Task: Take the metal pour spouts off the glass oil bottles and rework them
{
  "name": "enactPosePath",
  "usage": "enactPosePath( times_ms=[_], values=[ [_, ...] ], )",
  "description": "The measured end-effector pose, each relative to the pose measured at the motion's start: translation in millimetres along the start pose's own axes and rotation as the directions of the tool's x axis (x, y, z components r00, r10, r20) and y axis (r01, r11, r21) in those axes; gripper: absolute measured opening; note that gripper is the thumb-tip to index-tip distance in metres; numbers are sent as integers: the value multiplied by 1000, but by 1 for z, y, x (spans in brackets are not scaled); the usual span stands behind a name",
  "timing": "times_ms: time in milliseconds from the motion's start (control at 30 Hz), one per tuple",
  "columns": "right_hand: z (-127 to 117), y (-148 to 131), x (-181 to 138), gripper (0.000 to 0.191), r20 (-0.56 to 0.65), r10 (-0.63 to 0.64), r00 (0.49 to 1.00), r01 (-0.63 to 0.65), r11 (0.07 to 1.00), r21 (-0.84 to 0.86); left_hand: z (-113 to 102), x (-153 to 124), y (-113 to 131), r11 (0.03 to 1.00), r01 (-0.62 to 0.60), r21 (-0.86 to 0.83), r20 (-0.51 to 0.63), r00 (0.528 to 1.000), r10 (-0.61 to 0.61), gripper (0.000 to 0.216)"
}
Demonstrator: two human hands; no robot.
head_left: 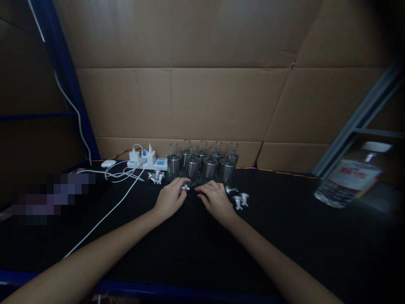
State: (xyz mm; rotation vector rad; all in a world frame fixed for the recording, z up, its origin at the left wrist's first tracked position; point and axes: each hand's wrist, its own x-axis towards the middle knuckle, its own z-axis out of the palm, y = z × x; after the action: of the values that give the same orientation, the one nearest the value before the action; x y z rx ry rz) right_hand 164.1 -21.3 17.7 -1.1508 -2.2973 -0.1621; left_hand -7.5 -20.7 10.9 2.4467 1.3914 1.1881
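Note:
My left hand (171, 196) is closed, thumb and fingers pinching a small silver metal part (186, 187). Close beside it, my right hand (217, 199) has its fingers curled and drawn together; what they grip is dark and too unclear to name. Just behind both hands stand several clear glass bottles (192, 166) with brushed-metal sleeves and narrow glass necks, grouped upright. More small silver fittings with knobs (242, 200) lie to the right of my right hand. Another cluster of silver fittings (156, 177) rests to the left of the bottles.
A white power strip (161, 164) with plugs and tangled white cables (125, 172) sits at the back left. One cable crosses the black table (190, 257) toward the front. A large clear plastic bottle (351, 179) stands at right. Cardboard (215, 101) walls the back.

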Motion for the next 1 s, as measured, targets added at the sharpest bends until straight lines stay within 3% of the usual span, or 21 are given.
enactPosePath(
  times_ms=[733, 1000],
  values=[
    [5, -5, 3, 8, -35, -22, 999, 18, 995, -97, -2, -1, 2, 1000, -3, 17, 27, 1000, 3, 32],
    [5, -6, 4, 12, -36, -6, 999, 4, 997, -78, -1, -1, 0, 1000, -11, 12, 27, 1000, 11, 32]
  ],
)
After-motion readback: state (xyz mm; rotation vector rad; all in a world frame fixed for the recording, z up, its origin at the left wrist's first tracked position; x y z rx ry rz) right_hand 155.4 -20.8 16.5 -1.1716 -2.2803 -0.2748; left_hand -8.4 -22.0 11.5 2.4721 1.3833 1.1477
